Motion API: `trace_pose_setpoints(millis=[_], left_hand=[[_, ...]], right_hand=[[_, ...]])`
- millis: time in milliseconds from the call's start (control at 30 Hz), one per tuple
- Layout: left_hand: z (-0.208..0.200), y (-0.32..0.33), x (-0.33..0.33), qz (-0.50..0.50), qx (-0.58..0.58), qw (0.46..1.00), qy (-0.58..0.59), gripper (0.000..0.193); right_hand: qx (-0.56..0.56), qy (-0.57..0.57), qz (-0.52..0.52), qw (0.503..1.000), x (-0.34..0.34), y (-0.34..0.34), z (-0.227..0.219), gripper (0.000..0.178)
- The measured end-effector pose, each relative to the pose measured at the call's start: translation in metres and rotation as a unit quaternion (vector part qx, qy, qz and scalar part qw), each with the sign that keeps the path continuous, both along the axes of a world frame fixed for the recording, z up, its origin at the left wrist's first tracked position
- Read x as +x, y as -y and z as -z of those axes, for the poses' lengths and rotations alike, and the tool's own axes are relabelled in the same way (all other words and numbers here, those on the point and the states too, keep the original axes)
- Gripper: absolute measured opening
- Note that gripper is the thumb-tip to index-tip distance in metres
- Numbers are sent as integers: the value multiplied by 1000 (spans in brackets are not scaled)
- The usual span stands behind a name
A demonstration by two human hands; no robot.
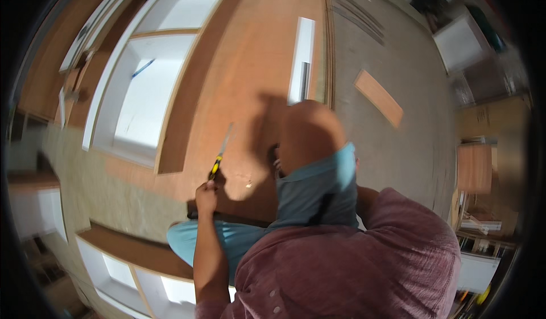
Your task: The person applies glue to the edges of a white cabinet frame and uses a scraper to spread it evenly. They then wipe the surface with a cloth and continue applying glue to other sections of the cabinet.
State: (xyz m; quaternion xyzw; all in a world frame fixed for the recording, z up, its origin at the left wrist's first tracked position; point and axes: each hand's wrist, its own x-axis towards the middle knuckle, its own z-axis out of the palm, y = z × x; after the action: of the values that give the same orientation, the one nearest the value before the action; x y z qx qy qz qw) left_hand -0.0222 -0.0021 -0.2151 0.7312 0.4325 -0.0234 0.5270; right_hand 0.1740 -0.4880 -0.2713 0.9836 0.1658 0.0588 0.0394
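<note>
My left hand (207, 195) is closed around the handle of a hand tool (215, 167). The handle is yellow and black, and a narrow silvery blade points away from me over the plywood sheet (239, 63); the tool's exact kind is unclear. My right arm (368, 200) bends in beside my raised right knee. The thigh and blue shorts hide most of that hand, so its fingers do not show. Beyond the knee lies a white strip (303, 40) with a grey metal-looking strip (305, 79) along it.
Left of the plywood lies a white-lined cabinet frame (181, 100) with a blue pen-like stick (143, 67) inside. Another cabinet frame (133, 245) is at lower left. On the grey floor to the right rests a loose wooden board (379, 98). Boxes (475, 168) and panels line the far right.
</note>
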Motion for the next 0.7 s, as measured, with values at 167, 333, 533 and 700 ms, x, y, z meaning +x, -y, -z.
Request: trace_pose_setpoints(millis=[167, 333, 533, 700], left_hand=[[0, -1, -15, -11, -57, 996, 68, 15], [11, -5, -14, 74, -56, 994, 57, 18], [-3, 7, 1, 128, 83, 988, -8, 49], [-16, 6, 25, 145, 137, 960, -195, 39]], right_hand=[[58, -168, 98, 979, -18, -18, -43, 74], [60, -182, 96, 977, -20, -13, -61, 74], [22, -187, 92, 978, -3, -14, -56, 73], [4, -191, 95, 977, 4, -14, -52, 74]])
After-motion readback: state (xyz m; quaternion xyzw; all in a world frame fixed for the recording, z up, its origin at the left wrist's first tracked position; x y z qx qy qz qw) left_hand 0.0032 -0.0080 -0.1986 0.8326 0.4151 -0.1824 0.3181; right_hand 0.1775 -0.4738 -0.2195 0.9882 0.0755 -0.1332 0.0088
